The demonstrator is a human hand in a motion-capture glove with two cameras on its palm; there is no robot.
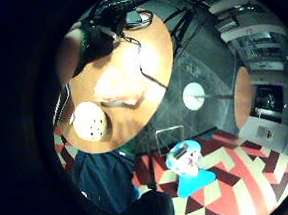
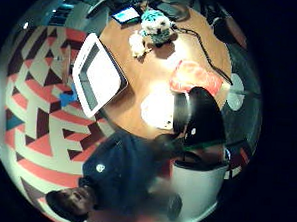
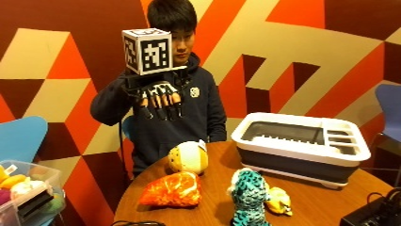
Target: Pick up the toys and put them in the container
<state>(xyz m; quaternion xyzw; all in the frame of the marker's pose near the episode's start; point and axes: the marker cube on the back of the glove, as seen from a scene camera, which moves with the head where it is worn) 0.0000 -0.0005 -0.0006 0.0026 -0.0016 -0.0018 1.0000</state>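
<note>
Outside view shows the gloved right hand raised in the upper left of the frame, well above the tabletop, its fingers hanging straight and slightly spread, holding nothing. Four toys wait low in the frame: a round cream toy, an orange plush near it, a teal plush and a small yellow toy just beside that. The white container sits at centre right and looks empty. Judging from this, no toy has been moved yet. A sensible start is to lower the hand onto the cream toy, nearest below it, wrap the fingers round its middle, then carry it over the container's rim before letting go.
</note>
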